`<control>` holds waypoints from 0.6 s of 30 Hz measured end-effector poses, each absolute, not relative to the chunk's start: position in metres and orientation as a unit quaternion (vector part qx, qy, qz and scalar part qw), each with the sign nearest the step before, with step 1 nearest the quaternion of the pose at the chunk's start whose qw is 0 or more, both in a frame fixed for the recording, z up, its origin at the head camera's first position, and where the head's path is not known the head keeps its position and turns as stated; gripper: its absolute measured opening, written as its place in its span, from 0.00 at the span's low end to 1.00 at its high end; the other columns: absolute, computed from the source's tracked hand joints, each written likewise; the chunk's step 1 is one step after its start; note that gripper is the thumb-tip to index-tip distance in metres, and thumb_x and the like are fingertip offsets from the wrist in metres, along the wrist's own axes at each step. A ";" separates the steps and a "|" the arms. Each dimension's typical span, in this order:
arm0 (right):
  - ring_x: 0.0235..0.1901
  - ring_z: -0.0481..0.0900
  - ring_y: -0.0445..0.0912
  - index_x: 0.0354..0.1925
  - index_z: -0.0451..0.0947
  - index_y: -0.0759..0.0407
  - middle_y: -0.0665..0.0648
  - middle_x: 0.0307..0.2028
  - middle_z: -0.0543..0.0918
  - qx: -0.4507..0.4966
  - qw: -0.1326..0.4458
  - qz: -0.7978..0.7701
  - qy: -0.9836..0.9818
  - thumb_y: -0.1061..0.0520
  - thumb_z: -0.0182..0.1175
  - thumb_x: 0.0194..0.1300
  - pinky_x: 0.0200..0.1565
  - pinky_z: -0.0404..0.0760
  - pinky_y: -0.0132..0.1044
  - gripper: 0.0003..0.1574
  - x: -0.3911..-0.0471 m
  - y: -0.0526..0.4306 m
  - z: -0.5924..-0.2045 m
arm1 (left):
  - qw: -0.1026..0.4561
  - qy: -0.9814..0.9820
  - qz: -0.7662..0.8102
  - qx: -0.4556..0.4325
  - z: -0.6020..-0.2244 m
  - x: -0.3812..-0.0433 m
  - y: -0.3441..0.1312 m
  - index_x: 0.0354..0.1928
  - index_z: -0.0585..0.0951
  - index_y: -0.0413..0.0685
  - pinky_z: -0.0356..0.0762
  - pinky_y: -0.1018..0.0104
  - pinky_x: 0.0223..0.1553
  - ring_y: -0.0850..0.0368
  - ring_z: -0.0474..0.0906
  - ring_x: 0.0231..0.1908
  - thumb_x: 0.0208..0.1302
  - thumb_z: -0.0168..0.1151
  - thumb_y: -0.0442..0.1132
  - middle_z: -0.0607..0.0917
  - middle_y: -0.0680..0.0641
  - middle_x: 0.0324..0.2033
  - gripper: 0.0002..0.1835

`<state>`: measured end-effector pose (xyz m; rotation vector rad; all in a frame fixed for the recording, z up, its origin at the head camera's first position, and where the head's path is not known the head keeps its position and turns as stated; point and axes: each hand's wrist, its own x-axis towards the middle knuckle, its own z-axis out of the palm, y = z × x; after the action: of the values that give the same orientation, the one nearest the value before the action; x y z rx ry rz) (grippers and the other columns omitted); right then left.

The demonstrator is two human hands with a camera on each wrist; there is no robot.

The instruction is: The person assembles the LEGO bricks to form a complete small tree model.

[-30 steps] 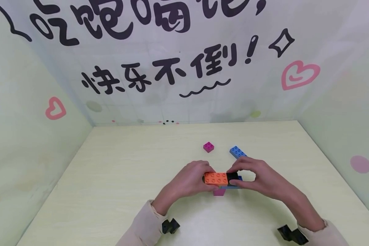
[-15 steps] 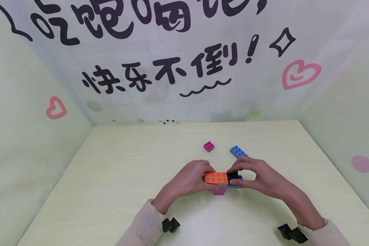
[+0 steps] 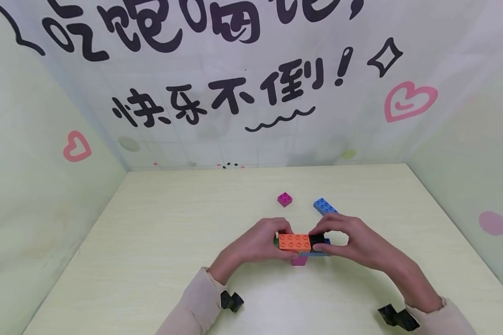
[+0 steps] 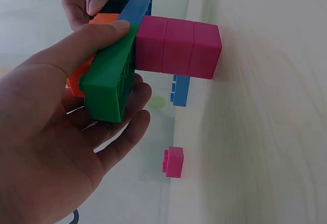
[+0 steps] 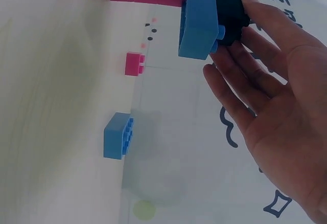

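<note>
A built piece of toy building bricks stands between the two hands. On its top layer an orange brick lies beside a black brick. Underneath are a green brick and a blue brick, carried on a column of magenta bricks that reaches down to the table. My left hand grips the left end, thumb along the green brick's near side and fingers on the far side. My right hand pinches the black brick between thumb and fingers.
Behind the built piece lie a loose magenta brick and a loose blue brick, the latter partly covered by the right hand in the head view. Printed wall panels enclose the pale wooden table at the back and sides.
My left hand has shifted slightly, its wrist a little higher, and more of the green brick shows at the left end. The right hand and the bricks look nearly unchanged.
</note>
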<state>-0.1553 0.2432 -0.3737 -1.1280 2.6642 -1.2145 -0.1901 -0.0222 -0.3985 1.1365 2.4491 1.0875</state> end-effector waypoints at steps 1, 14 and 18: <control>0.40 0.78 0.40 0.49 0.83 0.45 0.42 0.42 0.80 -0.360 0.001 -0.386 0.849 0.52 0.70 0.61 0.38 0.81 0.39 0.16 -0.155 0.243 -0.374 | 0.117 0.834 0.373 0.389 -0.400 -0.191 -0.022 0.38 0.78 0.53 0.72 0.74 0.33 0.66 0.72 0.31 0.53 0.76 0.46 0.77 0.61 0.30 0.16; 0.39 0.79 0.37 0.43 0.83 0.43 0.38 0.37 0.81 -0.287 -0.051 -0.342 0.894 0.50 0.69 0.62 0.39 0.80 0.37 0.10 -0.165 0.247 -0.370 | 0.117 0.835 0.362 0.398 -0.401 -0.191 -0.024 0.42 0.80 0.53 0.73 0.74 0.35 0.67 0.72 0.33 0.54 0.76 0.46 0.78 0.62 0.32 0.17; 0.37 0.81 0.41 0.42 0.84 0.52 0.43 0.36 0.81 -0.231 -0.127 -0.302 0.916 0.56 0.69 0.62 0.38 0.81 0.41 0.08 -0.174 0.253 -0.370 | 0.116 0.838 0.354 0.399 -0.400 -0.191 -0.022 0.42 0.80 0.52 0.73 0.74 0.34 0.67 0.71 0.32 0.54 0.75 0.46 0.77 0.62 0.32 0.17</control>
<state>-0.1744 0.2532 -0.3699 -0.7906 3.1359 -1.0350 -0.1911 -0.0216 -0.4000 1.1687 2.4538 1.0374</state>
